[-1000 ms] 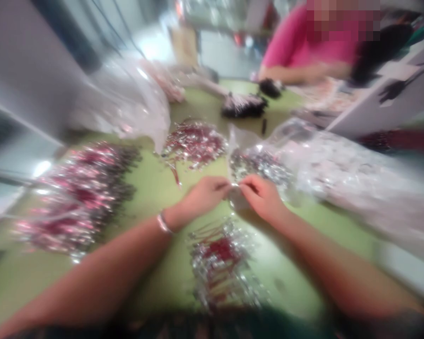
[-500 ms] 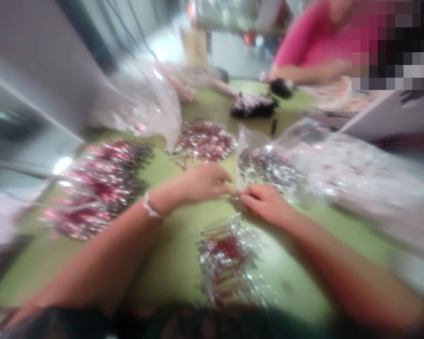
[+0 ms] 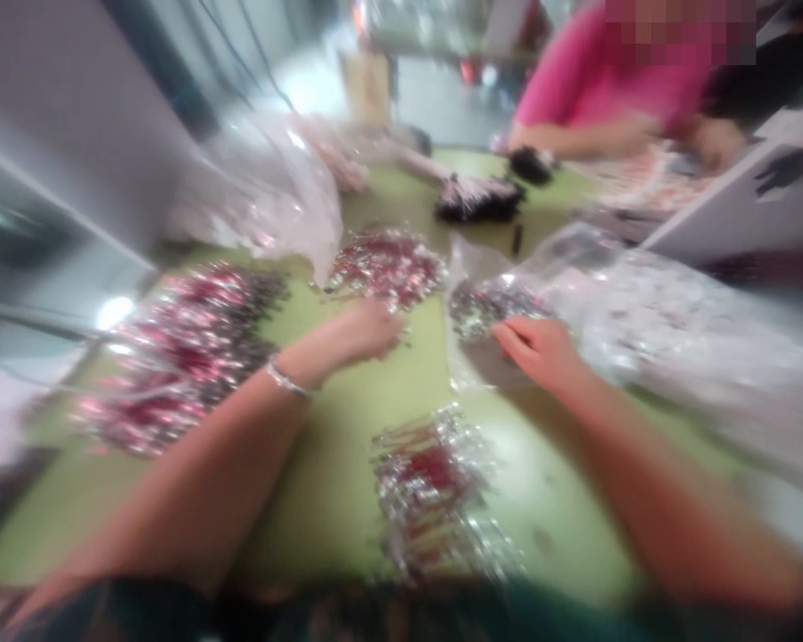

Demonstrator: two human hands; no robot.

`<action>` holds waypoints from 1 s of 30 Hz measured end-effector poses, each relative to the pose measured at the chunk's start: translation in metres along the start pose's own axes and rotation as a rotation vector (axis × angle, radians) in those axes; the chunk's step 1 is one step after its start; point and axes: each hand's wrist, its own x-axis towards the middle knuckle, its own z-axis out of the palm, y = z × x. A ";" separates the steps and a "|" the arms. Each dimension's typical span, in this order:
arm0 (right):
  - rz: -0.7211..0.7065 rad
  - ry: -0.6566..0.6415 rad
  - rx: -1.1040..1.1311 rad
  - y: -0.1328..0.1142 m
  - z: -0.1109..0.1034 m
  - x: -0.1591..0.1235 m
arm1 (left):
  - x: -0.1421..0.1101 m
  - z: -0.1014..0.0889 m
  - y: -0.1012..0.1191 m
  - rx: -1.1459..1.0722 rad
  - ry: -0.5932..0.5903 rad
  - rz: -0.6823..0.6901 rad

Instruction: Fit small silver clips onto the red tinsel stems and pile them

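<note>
My left hand (image 3: pixel 375 328), below a bracelet (image 3: pixel 287 374), is at the near edge of a pile of thin red and silver pieces (image 3: pixel 392 263). Its fingers are curled together, and what they hold, if anything, is blurred. To the right, my right hand (image 3: pixel 539 346) has thumb and finger pinched at a heap of small silver pieces (image 3: pixel 482 308) on a clear plastic sheet or bag (image 3: pixel 456 357). I cannot make out what is in that pinch. Nearer me lies a bundle of thin silver and red pieces (image 3: pixel 428 486).
A large pink and silver pile (image 3: pixel 187 357) lies on the green table (image 3: pixel 335 499) at left. Plastic bags (image 3: pixel 260 196) stand behind it; a bag of white pieces (image 3: pixel 675 312) lies at right. Dark-tipped bundles (image 3: pixel 478 201) lie farther back, near a person in pink (image 3: pixel 575 89).
My hands have come apart from where they met in the middle. The left moved left to the red and silver pile, the right moved up and right to the silver heap.
</note>
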 end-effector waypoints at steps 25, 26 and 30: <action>-0.197 -0.127 -0.419 -0.007 0.012 0.001 | -0.002 0.019 0.020 -0.051 0.237 0.351; -0.226 -0.137 -0.415 -0.008 0.012 0.001 | -0.003 0.018 0.022 -0.132 0.274 0.328; -0.336 -0.198 -0.404 -0.011 0.013 0.000 | -0.005 0.014 0.026 -0.515 0.267 0.103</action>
